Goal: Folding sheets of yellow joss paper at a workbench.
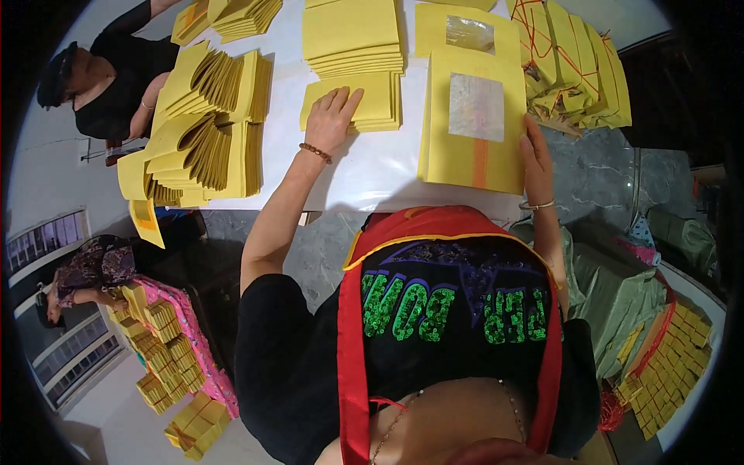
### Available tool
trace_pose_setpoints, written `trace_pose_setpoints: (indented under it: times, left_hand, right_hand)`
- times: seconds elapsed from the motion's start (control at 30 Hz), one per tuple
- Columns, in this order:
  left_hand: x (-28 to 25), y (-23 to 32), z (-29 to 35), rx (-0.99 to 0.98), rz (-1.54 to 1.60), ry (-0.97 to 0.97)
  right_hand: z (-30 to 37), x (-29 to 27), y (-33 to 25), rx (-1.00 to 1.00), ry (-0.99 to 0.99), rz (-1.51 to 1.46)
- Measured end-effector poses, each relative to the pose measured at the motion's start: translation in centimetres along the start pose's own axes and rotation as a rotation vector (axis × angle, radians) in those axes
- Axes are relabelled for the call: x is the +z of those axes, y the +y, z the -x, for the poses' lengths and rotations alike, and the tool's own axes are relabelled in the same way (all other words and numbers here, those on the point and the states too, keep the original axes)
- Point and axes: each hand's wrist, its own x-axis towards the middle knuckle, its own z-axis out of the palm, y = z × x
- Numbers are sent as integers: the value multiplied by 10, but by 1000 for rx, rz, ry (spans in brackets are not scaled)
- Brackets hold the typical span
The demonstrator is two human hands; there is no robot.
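My left hand (333,118) rests with fingers stretched out on a small stack of folded yellow paper (380,105) at the table's middle. A brown beaded bracelet circles that wrist. At the right, my right hand (536,159) lies along the right edge of a stack of yellow paper sheets (442,155). Its fingers are extended, partly hidden from above, and seem to touch the stack's side. The top sheet carries a silver foil square (476,107) and an orange stripe (480,163). Behind it lies another yellow sheet with a foil patch (470,33).
A white-covered table (349,186) bears folded yellow bundles (225,155) at left and a taller folded stack (350,35) farther back. Red-tied yellow bundles (577,58) stand at far right. A person in black (128,74) is at the left; another (89,271) is by yellow packets (174,349).
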Motion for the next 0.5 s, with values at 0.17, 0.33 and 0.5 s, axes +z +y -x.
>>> trace_pose_setpoints:
  times: [0.17, 0.33, 0.5]
  left_hand:
    - [-1, -1, -1, 0, 38, -91]
    - [-7, 1, -6, 35, 6, -180]
    - [12, -2, 1, 106, 68, -129]
  right_hand:
    - [1, 0, 7, -93, 1, 117]
    - [2, 3, -1, -60, 16, 135]
    - [3, 3, 7, -77, 12, 175]
